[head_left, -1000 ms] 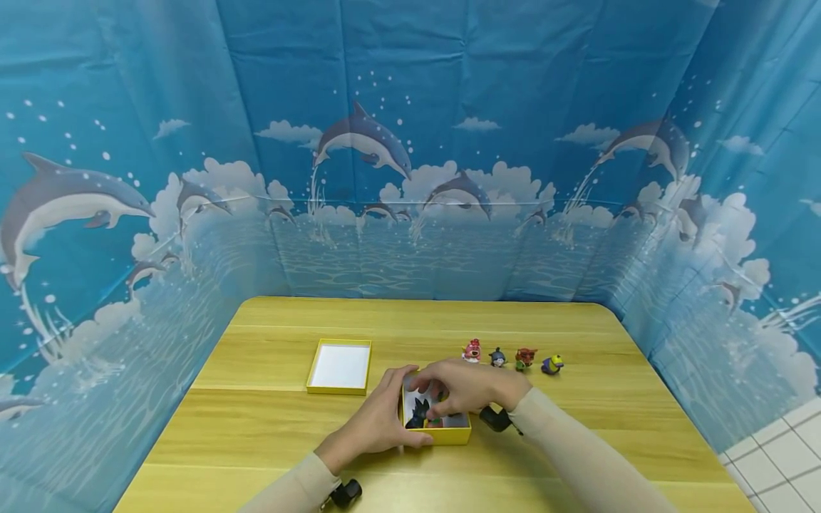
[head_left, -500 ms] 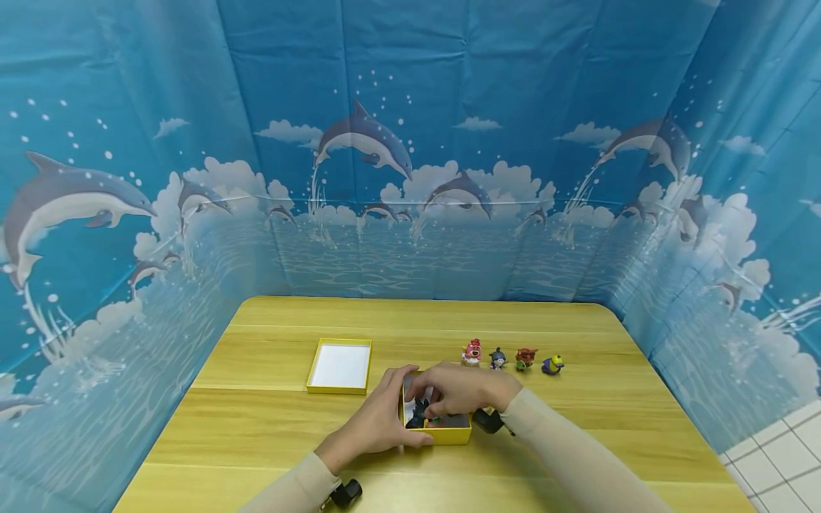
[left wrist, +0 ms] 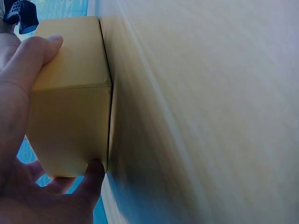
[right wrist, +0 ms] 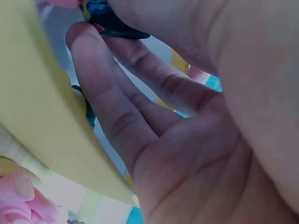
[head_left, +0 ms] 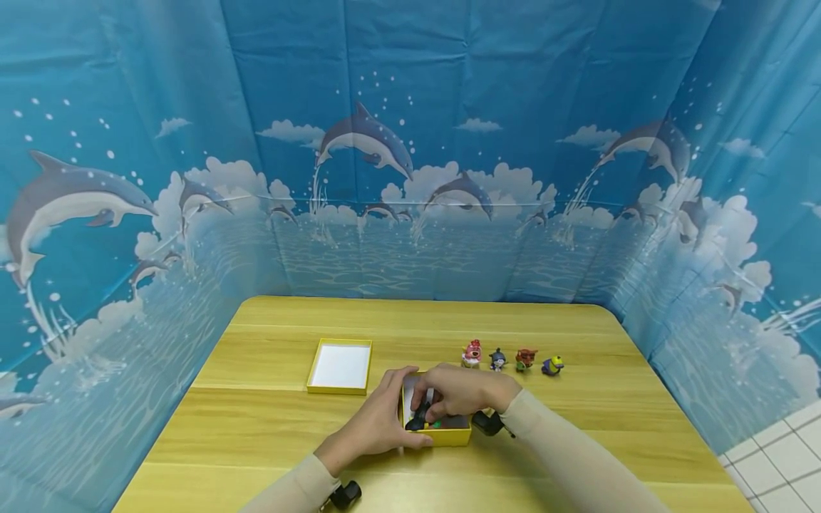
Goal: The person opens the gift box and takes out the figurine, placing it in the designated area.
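A small yellow box (head_left: 449, 437) sits on the table in front of me. My left hand (head_left: 375, 420) grips it from the left, thumb along the near wall and fingers around the far end, as the left wrist view also shows. Reaching into the box from the right, my right hand (head_left: 465, 390) pinches a black figurine (head_left: 420, 417) between thumb and fingers. The right wrist view shows this dark figurine (right wrist: 117, 21) at the fingertips, partly covered by the thumb. Beside it in the box, a green and reddish piece (head_left: 437, 425) shows; the hand hides much of the inside.
The box's yellow lid (head_left: 340, 365), white inside, lies to the left. Behind the right hand stand a pink figurine (head_left: 472, 353), a grey-haired figurine (head_left: 497, 360), a red-brown figurine (head_left: 526, 359) and a yellow-and-purple figurine (head_left: 552, 365). A dolphin-print curtain (head_left: 410, 242) hangs behind the table.
My right hand has shifted slightly left within the box, and its fingers have closed round the black figurine, which now leans. The left hand stays on the box.
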Demonstrator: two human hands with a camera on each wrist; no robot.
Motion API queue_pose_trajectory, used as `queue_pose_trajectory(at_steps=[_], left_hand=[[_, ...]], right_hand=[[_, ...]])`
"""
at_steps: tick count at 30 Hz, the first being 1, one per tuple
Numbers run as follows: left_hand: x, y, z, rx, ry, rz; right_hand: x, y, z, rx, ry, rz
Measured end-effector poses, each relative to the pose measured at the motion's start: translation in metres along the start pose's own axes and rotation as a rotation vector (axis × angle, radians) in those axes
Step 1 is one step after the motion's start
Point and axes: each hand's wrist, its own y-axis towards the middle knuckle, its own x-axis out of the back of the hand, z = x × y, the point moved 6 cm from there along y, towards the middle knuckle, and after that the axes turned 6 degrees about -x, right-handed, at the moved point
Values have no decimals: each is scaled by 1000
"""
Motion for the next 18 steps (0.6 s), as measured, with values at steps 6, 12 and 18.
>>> queue_pose_trajectory(at_steps=[6,12,18], left_hand=[[1,-1,0,-2,9,6],[2,0,1,-3,12,7],[3,1,2,-5,15,4]], right_hand=[[1,-1,-2,8,4,-15],[4,-3,-2,33,2,-39],[7,-7,-1,45,-1,-62]])
